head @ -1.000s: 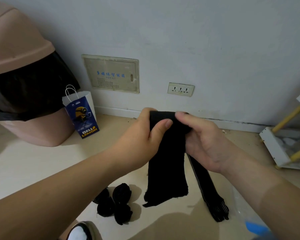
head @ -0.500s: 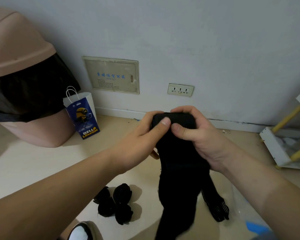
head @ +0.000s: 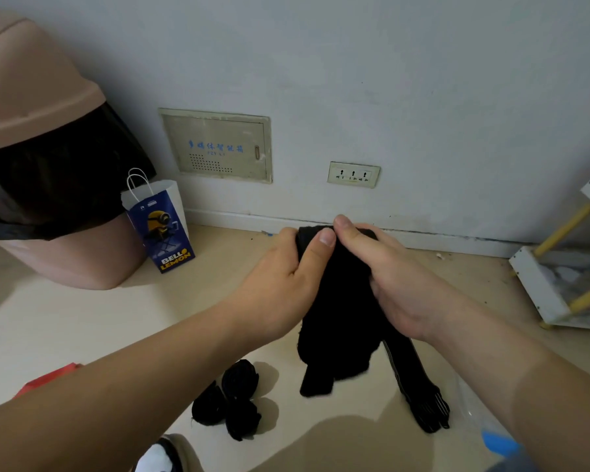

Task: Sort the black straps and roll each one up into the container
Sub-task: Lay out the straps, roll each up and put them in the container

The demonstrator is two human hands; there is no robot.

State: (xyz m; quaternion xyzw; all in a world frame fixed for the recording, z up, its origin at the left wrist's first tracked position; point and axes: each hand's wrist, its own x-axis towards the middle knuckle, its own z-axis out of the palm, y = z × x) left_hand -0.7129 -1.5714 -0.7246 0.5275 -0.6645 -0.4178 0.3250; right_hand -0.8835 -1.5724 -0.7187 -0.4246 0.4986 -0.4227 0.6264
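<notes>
At frame centre, a wide black fabric strap, its top folded over, is pinched by the left hand and the right hand.

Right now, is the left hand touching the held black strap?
Touching. Head view: left hand pinches the black strap at its top, thumb on its front; right hand grips it too.

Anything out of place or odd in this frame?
Mildly: three rolled black bundles lie loose on the floor, with no container around them. One flat strap lies unrolled nearby. The left hand and right hand grip the held strap normally.
</notes>
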